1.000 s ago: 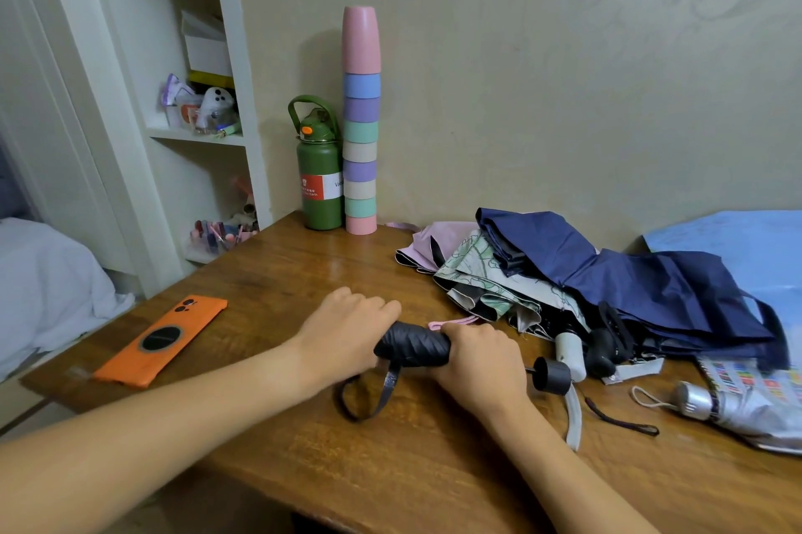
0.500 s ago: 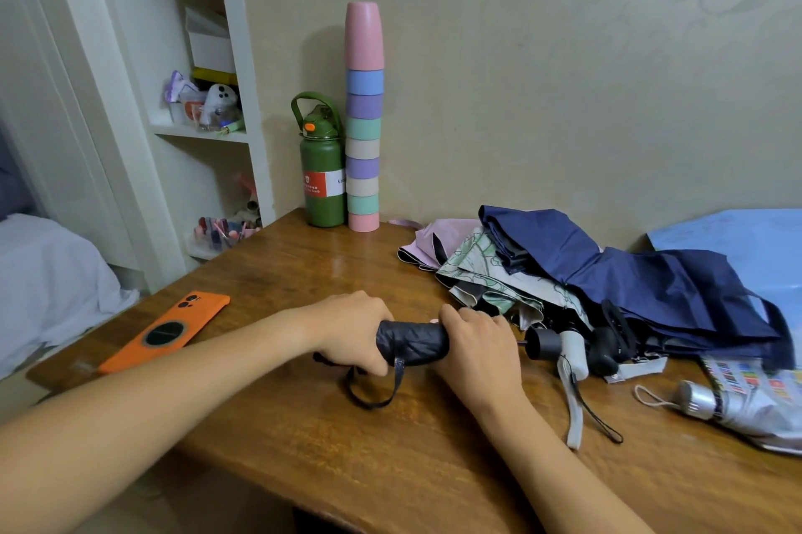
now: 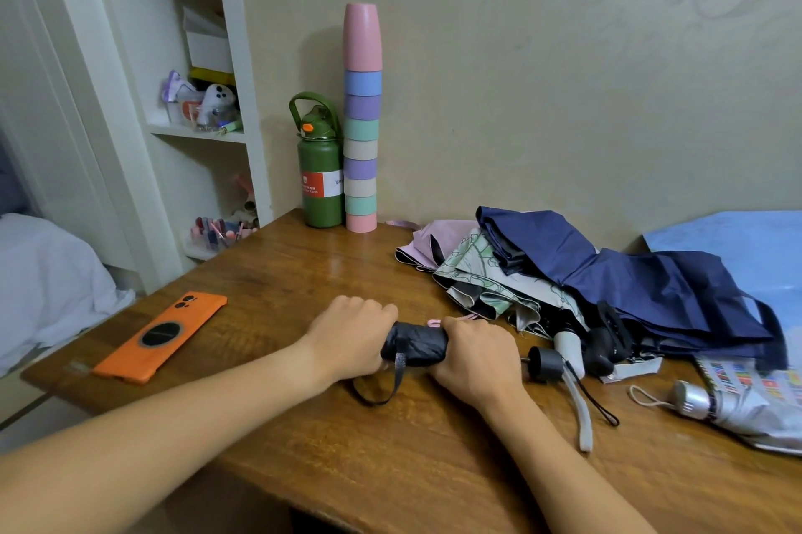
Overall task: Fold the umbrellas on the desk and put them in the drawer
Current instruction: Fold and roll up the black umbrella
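While the black umbrella [image 3: 415, 343] lies left to right across the desk [image 3: 304, 273], the left hand [image 3: 352, 337] grips its cloth end and the right hand [image 3: 476, 355] wraps the middle, the handle [image 3: 545, 363] pointing right toward the unfolded pile.

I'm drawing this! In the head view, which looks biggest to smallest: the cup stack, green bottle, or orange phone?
1. Cup stack, clearly the tallest.
2 and 3. Orange phone and green bottle look about alike; the phone lies nearer the camera, so I won't rank them.
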